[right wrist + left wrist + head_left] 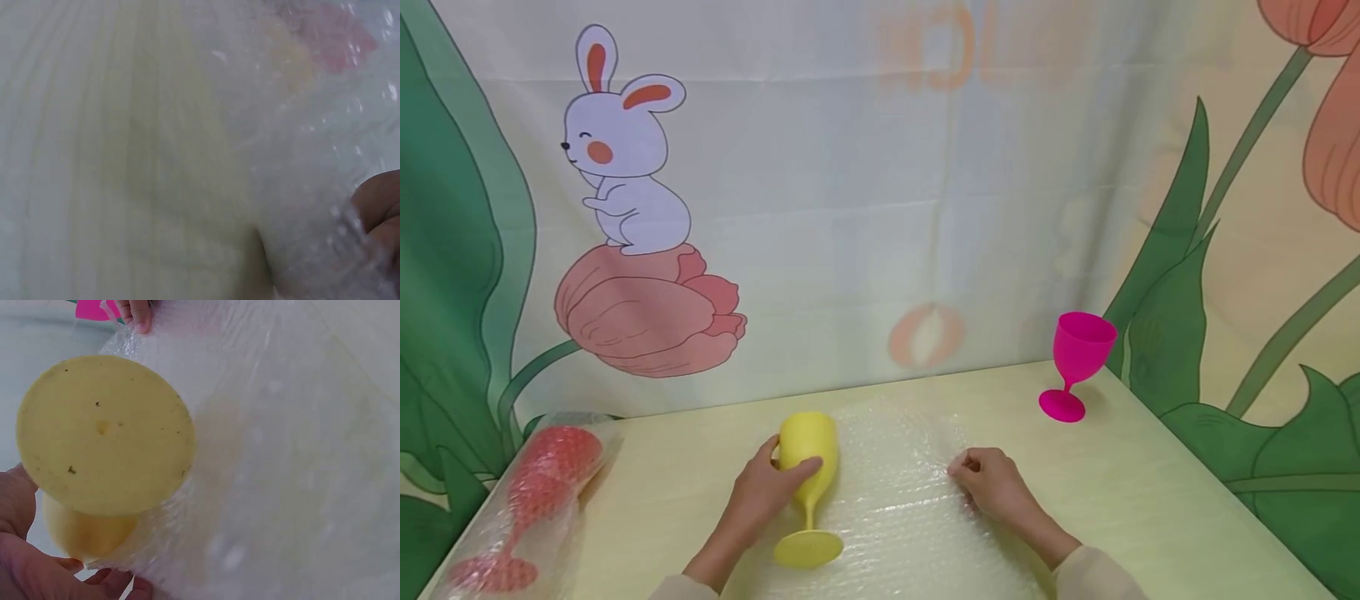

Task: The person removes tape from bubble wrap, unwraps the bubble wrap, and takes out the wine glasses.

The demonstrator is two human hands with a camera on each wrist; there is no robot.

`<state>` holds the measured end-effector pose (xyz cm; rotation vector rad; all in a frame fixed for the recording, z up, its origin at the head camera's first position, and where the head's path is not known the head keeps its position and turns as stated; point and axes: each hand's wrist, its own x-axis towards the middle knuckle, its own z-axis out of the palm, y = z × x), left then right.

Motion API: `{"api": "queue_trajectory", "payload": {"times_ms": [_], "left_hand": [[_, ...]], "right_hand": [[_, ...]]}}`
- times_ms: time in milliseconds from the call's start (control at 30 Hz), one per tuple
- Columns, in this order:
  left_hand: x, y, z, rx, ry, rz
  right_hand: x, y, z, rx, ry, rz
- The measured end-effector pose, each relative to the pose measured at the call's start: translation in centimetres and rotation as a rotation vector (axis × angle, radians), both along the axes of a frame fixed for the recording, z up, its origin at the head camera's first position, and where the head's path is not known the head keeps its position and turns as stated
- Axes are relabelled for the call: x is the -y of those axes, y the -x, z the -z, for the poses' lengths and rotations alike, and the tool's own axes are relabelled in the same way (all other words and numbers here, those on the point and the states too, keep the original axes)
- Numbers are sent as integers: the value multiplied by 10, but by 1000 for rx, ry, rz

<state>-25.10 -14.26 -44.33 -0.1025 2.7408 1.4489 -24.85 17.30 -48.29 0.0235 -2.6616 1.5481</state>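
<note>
A yellow plastic goblet (809, 433) leans at the left side of a clear bubble wrap sheet (895, 508). My left hand (762, 493) holds it by the bowl, thumb across the near side. The goblet's round foot (103, 434) faces the left wrist camera and hides part of the bowl. On the right, my right hand (996, 487) pinches the sheet's edge between thumb and fingers. The right wrist view shows the bubble wrap (300, 162) lifted there, with only part of the hand (381, 206) at the frame's edge.
A red goblet (542, 467) wrapped in bubble wrap lies at the table's left edge. An upright magenta goblet (1081, 350) stands at the back right of the pale yellow table (1120, 483). Behind hangs a printed curtain (820, 208) with a rabbit and flowers.
</note>
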Motion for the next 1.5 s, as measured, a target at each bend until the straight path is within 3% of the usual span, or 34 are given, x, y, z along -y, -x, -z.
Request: {"api": "queue_trajectory", "payload": {"times_ms": [200, 367, 500, 600, 767, 1033, 1167, 1367, 1500], "left_hand": [[1, 0, -2, 25, -53, 20], [0, 0, -1, 25, -81, 27], [1, 0, -1, 25, -91, 33], [1, 0, -1, 27, -101, 34], [1, 0, -1, 29, -117, 32], [1, 0, 0, 30, -128, 38], [1, -1, -1, 30, -123, 41], [2, -1, -2, 25, -123, 62], [5, -2, -3, 28, -132, 72]], "right_hand": [[-6, 4, -1, 24, -30, -7], [-5, 6, -3, -10, -137, 7], [-3, 4, -6, -81, -313, 50], [-1, 2, -9, -130, -533, 76], [3, -3, -15, -205, -803, 59], [7, -11, -18, -126, -847, 18], [10, -17, -19, -155, -842, -74], [24, -24, -27, -243, -843, -379], [36, -17, -32, -209, -836, -543]]}}
